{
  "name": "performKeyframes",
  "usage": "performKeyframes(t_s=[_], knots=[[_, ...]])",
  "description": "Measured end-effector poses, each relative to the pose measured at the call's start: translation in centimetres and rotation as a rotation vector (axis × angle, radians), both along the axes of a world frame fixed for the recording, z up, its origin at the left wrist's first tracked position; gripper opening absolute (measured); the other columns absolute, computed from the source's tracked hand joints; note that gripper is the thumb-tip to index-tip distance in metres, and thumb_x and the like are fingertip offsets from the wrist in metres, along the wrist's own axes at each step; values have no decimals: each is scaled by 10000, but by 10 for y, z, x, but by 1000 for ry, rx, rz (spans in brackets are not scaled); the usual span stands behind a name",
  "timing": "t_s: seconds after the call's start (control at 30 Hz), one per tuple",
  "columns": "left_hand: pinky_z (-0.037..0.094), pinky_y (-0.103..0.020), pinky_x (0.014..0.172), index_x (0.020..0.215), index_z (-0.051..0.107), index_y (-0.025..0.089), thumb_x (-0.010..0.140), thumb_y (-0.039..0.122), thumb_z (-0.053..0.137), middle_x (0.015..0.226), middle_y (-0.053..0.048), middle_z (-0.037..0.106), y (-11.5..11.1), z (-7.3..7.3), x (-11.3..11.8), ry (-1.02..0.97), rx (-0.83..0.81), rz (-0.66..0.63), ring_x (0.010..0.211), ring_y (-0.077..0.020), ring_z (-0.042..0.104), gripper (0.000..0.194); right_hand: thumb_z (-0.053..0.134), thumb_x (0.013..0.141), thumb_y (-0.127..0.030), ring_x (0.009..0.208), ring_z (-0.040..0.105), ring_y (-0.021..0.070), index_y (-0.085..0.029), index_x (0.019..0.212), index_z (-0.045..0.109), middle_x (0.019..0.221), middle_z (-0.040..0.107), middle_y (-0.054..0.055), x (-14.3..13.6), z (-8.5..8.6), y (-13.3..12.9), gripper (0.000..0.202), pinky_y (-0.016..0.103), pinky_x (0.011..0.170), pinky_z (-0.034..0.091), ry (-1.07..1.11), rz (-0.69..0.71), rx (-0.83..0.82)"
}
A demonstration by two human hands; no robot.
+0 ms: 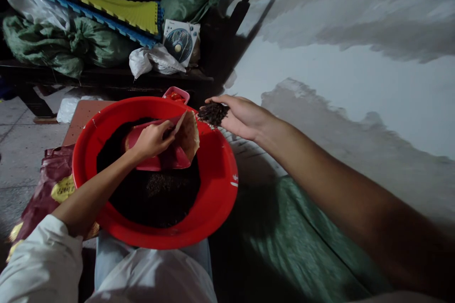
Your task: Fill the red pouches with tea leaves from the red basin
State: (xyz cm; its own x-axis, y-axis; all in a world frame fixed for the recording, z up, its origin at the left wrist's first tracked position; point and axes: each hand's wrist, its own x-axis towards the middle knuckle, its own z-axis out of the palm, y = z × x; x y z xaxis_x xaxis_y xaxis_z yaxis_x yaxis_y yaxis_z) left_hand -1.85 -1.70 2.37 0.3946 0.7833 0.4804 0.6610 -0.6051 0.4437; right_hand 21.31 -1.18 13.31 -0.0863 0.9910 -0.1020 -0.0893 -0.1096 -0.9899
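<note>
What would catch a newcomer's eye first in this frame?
The big red basin in the centre, on the person's lap, half full of dark loose leaves. Over it the left hand holds a red pouch open, while the right hand, above the far rim, cups a small heap of the same dark stuff.

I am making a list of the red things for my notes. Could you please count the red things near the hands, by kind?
Large red basin: 1
Red pouch, held open by the left hand: 1
Small red container behind the basin: 1
Total: 3
The right hand holds dark loose leaves, not red.
</note>
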Motion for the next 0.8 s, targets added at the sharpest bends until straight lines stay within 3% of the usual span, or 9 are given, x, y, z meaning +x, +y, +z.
performKeyframes(t_s=[0.2,0.47,0.8], knots=[[398,-294,644,1017,664,176,1004,318,553,942,-83,736,2,-2,0,-9,23,-1,807,-210,685,181,624,907,-224,933,674,211,-190,855,637,881,696,72,7,4,1,64,423,945,601,-29,41,52],[442,-285,678,1062,685,166,999,294,562,959,-89,742,2,-2,0,-26,18,-22,820,-202,692,188,603,930,-330,961,671,241,-186,911,616,940,680,113,9,8,-5,146,479,950,610,-76,90,37],[443,-287,675,1087,689,168,1015,318,551,974,-92,747,1,-2,1,-30,21,-24,816,-204,692,216,514,927,-413,1152,676,340,-195,1137,611,1260,657,185,3,22,-20,318,575,952,585,-140,172,-49]])
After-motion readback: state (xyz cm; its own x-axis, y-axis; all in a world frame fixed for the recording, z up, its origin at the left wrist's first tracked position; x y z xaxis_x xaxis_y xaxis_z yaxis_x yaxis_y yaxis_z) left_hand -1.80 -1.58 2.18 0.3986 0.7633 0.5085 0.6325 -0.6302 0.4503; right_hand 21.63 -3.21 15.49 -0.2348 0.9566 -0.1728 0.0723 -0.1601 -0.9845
